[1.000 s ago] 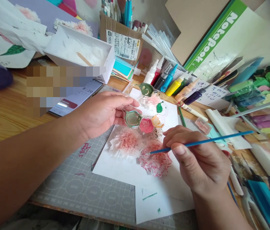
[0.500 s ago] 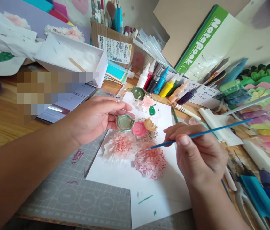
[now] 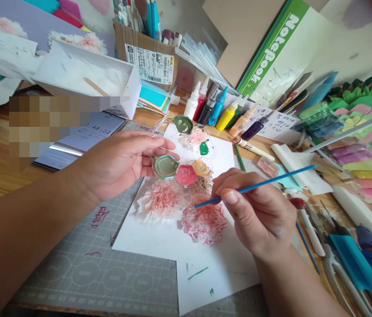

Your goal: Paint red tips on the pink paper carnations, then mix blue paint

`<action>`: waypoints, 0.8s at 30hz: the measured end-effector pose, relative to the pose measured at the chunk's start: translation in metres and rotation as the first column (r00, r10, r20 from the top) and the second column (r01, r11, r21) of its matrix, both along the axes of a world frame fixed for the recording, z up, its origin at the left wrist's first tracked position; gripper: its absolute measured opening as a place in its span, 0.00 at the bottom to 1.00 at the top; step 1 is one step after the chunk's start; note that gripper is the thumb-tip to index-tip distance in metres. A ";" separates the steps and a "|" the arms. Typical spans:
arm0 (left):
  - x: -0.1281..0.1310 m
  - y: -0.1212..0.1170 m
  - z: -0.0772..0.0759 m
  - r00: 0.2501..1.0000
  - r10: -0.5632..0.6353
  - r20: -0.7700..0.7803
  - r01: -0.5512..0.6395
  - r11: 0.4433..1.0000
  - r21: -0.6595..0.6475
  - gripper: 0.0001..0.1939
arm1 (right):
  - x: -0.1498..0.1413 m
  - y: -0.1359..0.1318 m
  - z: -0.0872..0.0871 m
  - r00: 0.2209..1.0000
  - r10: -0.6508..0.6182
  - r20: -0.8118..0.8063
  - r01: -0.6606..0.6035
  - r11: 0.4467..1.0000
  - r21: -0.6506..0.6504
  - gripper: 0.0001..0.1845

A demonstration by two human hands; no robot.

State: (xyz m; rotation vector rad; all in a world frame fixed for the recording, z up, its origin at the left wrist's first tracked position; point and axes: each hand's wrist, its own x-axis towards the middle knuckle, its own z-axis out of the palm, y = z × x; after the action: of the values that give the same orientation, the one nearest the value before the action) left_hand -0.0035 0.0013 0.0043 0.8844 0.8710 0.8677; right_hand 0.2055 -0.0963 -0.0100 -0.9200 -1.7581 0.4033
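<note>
The step in hand looked to be tinting the tips of the red-edged flower (image 3: 204, 226), which lay just on the near side of the palette (image 3: 166, 177), slightly to its right, on a sheet of white paper (image 3: 219, 275). The left hand (image 3: 119, 158) gripped the clear palette by its left edge, thumb to the front and fingers curled behind, and held it up over the paper. The right hand (image 3: 255, 211), to the right of the palette and nearer the person, pinched a thin blue brush (image 3: 271, 180) between thumb and fingers. The brush's tip pointed left, over the flower's upper left edge; whether it touched the petals could not be told. A paler flower (image 3: 164, 200) sat on the near side of the palette, toward the left, and a third, dark-specked flower (image 3: 206, 184) showed in part by the palette's lower right side. Paint bottles (image 3: 227, 116) stood beyond the palette.

By the look of it, the next move called for a light, steady dab on the petal ends or, if the bristles were dry, a short reach to the pink paint (image 3: 186, 175), with the palette kept from tipping
</note>
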 end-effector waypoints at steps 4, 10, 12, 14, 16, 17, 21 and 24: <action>-0.001 0.001 -0.002 1.000 -0.003 -0.018 0.003 1.000 0.005 0.05 | 0.000 0.001 0.001 0.999 -0.040 0.016 0.039 0.999 0.027 0.06; -0.001 0.000 -0.001 1.000 -0.018 -0.017 0.018 1.000 0.006 0.05 | -0.003 0.000 0.001 0.999 -0.004 0.035 0.004 1.000 0.016 0.05; -0.001 0.000 -0.001 1.000 -0.012 -0.025 0.012 1.000 0.006 0.05 | -0.004 0.000 0.002 0.999 -0.006 0.036 0.006 1.000 0.011 0.06; -0.001 0.000 -0.002 1.000 -0.014 -0.022 0.014 1.000 0.010 0.05 | -0.004 0.000 0.003 0.999 -0.011 0.048 0.010 1.000 0.007 0.06; -0.001 0.001 -0.002 1.000 -0.016 -0.015 0.016 1.000 0.015 0.05 | -0.005 0.001 0.004 0.999 0.010 0.053 -0.010 1.000 0.004 0.07; -0.001 0.001 -0.003 1.000 -0.015 -0.016 0.016 1.000 0.017 0.05 | -0.006 0.002 0.004 0.998 0.028 0.055 -0.028 1.000 0.002 0.07; -0.001 0.002 -0.003 0.999 -0.024 -0.032 0.025 0.999 0.022 0.05 | -0.006 0.003 0.004 0.998 0.044 0.040 -0.045 0.999 0.003 0.07; 0.000 0.001 -0.002 0.999 -0.022 -0.039 0.023 0.999 0.027 0.06 | -0.006 0.002 0.004 0.999 0.026 0.047 -0.027 1.000 0.010 0.07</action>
State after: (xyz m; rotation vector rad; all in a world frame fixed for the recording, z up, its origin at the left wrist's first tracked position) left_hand -0.0036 0.0019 0.0020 0.9361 0.8825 0.8473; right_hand 0.1995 -0.0939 -0.0057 -0.9063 -1.8150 0.3924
